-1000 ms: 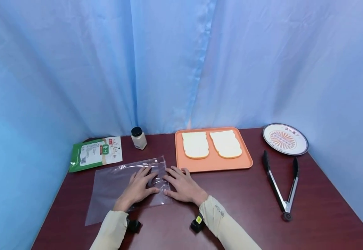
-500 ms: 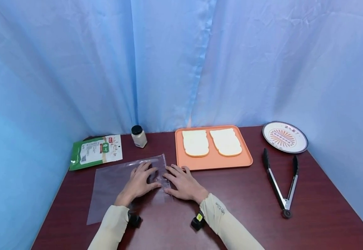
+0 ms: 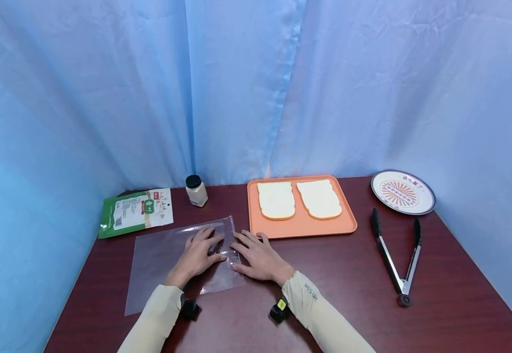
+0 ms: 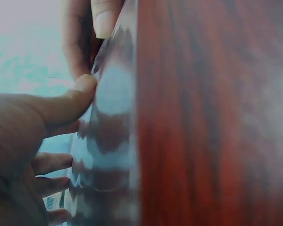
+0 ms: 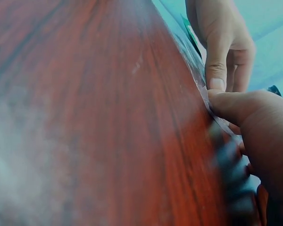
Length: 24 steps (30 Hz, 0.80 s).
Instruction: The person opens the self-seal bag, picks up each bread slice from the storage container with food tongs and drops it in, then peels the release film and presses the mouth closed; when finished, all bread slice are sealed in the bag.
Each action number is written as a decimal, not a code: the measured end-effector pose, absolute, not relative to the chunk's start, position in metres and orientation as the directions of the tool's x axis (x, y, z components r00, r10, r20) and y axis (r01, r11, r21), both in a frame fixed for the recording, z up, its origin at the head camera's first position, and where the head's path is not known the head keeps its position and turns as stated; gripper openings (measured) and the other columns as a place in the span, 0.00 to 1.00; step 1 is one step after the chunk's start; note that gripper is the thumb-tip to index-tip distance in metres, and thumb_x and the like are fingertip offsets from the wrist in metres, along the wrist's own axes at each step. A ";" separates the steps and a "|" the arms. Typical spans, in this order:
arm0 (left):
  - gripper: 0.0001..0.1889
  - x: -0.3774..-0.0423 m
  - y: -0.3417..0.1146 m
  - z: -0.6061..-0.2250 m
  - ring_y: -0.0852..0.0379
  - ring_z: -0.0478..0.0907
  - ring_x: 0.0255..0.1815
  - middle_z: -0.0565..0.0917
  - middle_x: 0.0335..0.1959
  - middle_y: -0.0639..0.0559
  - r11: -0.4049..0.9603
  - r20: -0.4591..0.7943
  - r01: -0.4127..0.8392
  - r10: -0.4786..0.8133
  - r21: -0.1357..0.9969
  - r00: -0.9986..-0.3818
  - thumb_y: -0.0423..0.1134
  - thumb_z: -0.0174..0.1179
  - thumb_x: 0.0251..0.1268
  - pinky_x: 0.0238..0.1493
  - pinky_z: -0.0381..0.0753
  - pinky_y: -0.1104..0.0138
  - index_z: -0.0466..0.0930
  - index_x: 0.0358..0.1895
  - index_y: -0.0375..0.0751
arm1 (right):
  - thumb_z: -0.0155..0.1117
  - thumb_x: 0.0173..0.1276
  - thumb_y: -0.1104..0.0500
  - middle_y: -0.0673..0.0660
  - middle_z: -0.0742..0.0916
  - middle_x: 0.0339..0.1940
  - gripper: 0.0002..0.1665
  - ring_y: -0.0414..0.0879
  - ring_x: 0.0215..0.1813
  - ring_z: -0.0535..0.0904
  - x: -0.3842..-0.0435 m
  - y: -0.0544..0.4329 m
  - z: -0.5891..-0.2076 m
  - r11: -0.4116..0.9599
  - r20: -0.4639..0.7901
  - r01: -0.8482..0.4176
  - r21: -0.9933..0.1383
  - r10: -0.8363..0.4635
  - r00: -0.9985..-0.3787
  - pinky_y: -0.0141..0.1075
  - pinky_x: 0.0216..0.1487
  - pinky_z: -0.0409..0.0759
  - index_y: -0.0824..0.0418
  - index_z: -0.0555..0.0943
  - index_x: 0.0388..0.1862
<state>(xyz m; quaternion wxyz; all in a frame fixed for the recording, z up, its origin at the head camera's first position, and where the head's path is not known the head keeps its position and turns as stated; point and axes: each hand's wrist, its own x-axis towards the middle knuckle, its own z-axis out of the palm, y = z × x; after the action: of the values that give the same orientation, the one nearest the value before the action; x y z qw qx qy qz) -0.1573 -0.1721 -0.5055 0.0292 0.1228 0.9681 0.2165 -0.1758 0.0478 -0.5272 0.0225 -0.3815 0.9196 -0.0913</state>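
A clear plastic bag (image 3: 158, 267) lies flat on the left half of the dark red table. My left hand (image 3: 197, 256) rests on it near its right end, fingers spread and fingertips pressing the film. Facing it, my right hand (image 3: 260, 257) touches the bag's right edge strip with spread fingertips. Up close in the left wrist view, the left thumb (image 4: 80, 94) bears on the shiny film, with fingers of the right hand (image 4: 106, 21) above. The right wrist view has both thumbs near each other at the bag's edge; part of the bag is hidden under the hands.
An orange tray (image 3: 304, 230) with two bread slices (image 3: 277, 200) stands behind the right hand. A black-lidded jar (image 3: 196, 191) and a green-and-white packet (image 3: 136, 213) sit behind the bag. Tongs (image 3: 399, 269) and a patterned plate (image 3: 403, 192) are at the right.
Both hands stay on the bag in nearly the same spots. The left thumb has shifted slightly away from me, and the head view has tilted a little.
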 end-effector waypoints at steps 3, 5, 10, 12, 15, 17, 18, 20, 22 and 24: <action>0.34 -0.158 -0.172 -0.506 0.37 0.57 0.80 0.66 0.76 0.37 0.879 -0.003 0.221 0.245 0.422 -0.969 0.54 0.70 0.59 0.74 0.56 0.33 0.76 0.68 0.46 | 0.48 0.76 0.34 0.52 0.65 0.81 0.36 0.52 0.83 0.57 -0.177 0.047 -0.527 0.694 0.024 -0.695 -0.188 -0.704 -0.710 0.59 0.76 0.60 0.46 0.66 0.76; 0.35 -0.159 -0.172 -0.507 0.37 0.57 0.80 0.66 0.76 0.37 0.882 0.001 0.221 0.243 0.416 -0.970 0.54 0.71 0.58 0.74 0.57 0.33 0.76 0.68 0.46 | 0.49 0.76 0.34 0.52 0.65 0.81 0.36 0.52 0.83 0.57 -0.178 0.047 -0.526 0.695 0.026 -0.695 -0.183 -0.703 -0.710 0.58 0.76 0.61 0.46 0.67 0.76; 0.31 -0.159 -0.171 -0.510 0.36 0.60 0.79 0.69 0.74 0.36 0.875 0.040 0.222 0.227 0.430 -0.973 0.51 0.71 0.57 0.72 0.59 0.33 0.80 0.64 0.46 | 0.50 0.75 0.34 0.52 0.66 0.81 0.36 0.53 0.82 0.58 -0.178 0.047 -0.527 0.695 0.034 -0.701 -0.161 -0.706 -0.707 0.58 0.76 0.61 0.46 0.67 0.76; 0.27 -0.158 -0.170 -0.511 0.34 0.62 0.77 0.71 0.72 0.35 0.871 0.069 0.233 0.226 0.433 -0.972 0.48 0.71 0.58 0.70 0.61 0.33 0.82 0.62 0.45 | 0.50 0.75 0.34 0.52 0.66 0.81 0.36 0.53 0.82 0.58 -0.177 0.047 -0.527 0.694 0.035 -0.703 -0.158 -0.707 -0.706 0.58 0.76 0.61 0.46 0.67 0.76; 0.21 -0.158 -0.171 -0.512 0.32 0.64 0.75 0.74 0.70 0.34 0.865 0.111 0.252 0.227 0.434 -0.968 0.44 0.69 0.61 0.68 0.63 0.32 0.85 0.57 0.43 | 0.51 0.75 0.34 0.52 0.66 0.81 0.36 0.53 0.82 0.59 -0.177 0.047 -0.527 0.692 0.043 -0.707 -0.145 -0.710 -0.703 0.57 0.75 0.62 0.46 0.67 0.76; 0.17 -0.158 -0.171 -0.513 0.32 0.66 0.74 0.75 0.69 0.34 0.861 0.140 0.264 0.225 0.435 -0.964 0.42 0.67 0.63 0.67 0.64 0.32 0.86 0.54 0.43 | 0.51 0.75 0.34 0.52 0.67 0.80 0.35 0.52 0.82 0.60 -0.176 0.047 -0.527 0.692 0.046 -0.709 -0.136 -0.710 -0.703 0.56 0.75 0.62 0.46 0.67 0.75; 0.16 -0.157 -0.171 -0.513 0.31 0.66 0.74 0.76 0.68 0.34 0.856 0.153 0.267 0.222 0.443 -0.963 0.42 0.66 0.63 0.68 0.65 0.32 0.87 0.53 0.42 | 0.50 0.75 0.34 0.52 0.66 0.81 0.36 0.52 0.82 0.59 -0.176 0.047 -0.526 0.693 0.043 -0.708 -0.136 -0.709 -0.703 0.56 0.75 0.62 0.46 0.67 0.76; 0.14 -0.157 -0.172 -0.513 0.31 0.69 0.72 0.77 0.66 0.34 0.846 0.202 0.288 0.218 0.449 -0.955 0.40 0.66 0.64 0.67 0.67 0.34 0.88 0.50 0.41 | 0.50 0.75 0.34 0.51 0.66 0.81 0.36 0.52 0.82 0.59 -0.176 0.047 -0.526 0.695 0.039 -0.706 -0.138 -0.708 -0.705 0.56 0.75 0.62 0.45 0.67 0.76; 0.13 -0.157 -0.172 -0.513 0.33 0.73 0.69 0.80 0.63 0.34 0.831 0.264 0.315 0.211 0.459 -0.941 0.38 0.67 0.62 0.65 0.69 0.36 0.89 0.48 0.39 | 0.50 0.75 0.33 0.51 0.66 0.81 0.36 0.52 0.82 0.58 -0.176 0.047 -0.526 0.697 0.034 -0.703 -0.143 -0.706 -0.707 0.56 0.76 0.62 0.45 0.67 0.76; 0.11 -0.157 -0.172 -0.514 0.36 0.77 0.64 0.83 0.58 0.36 0.813 0.337 0.351 0.204 0.465 -0.919 0.36 0.70 0.59 0.62 0.73 0.38 0.89 0.45 0.37 | 0.49 0.75 0.33 0.51 0.66 0.81 0.36 0.52 0.82 0.58 -0.175 0.047 -0.525 0.698 0.030 -0.700 -0.154 -0.705 -0.709 0.56 0.76 0.62 0.45 0.67 0.76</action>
<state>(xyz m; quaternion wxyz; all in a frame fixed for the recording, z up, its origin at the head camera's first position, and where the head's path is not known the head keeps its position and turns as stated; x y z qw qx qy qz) -0.1568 -0.1721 -0.5137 -0.1369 0.1472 0.9422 0.2681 -0.1749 0.0468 -0.5253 0.0158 -0.3812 0.9212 -0.0769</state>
